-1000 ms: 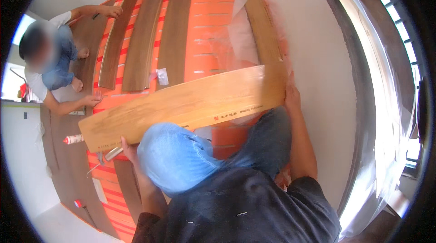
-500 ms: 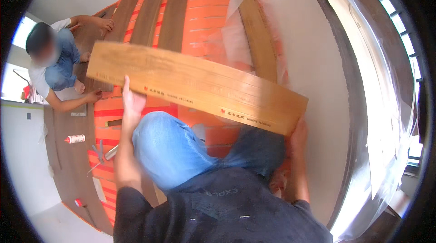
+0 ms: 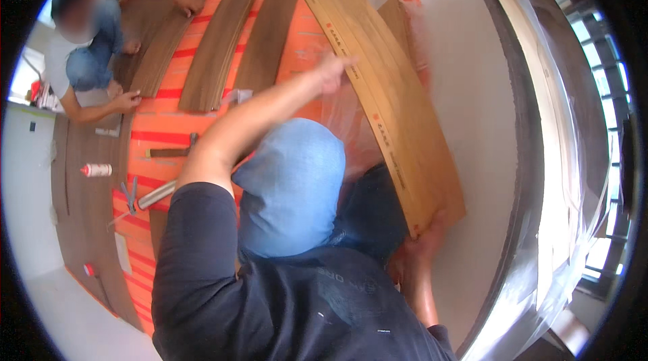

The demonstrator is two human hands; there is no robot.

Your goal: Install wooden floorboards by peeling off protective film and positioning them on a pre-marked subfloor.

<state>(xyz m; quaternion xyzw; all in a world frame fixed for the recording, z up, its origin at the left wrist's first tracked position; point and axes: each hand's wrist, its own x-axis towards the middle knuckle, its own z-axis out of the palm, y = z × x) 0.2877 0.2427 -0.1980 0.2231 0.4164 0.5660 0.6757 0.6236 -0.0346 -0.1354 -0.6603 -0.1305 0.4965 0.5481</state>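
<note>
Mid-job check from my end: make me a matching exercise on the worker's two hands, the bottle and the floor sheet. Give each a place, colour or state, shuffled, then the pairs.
Column one
1. Left hand
2. Bottle
3. Right hand
4. Sheet

Column two
A. Orange, with other planks lying on it
B. At the near end of the held plank
C. Lying on brown floorboards
D. On the held plank's long left edge

Pairs: 1-D, 2-C, 3-B, 4-A
</note>
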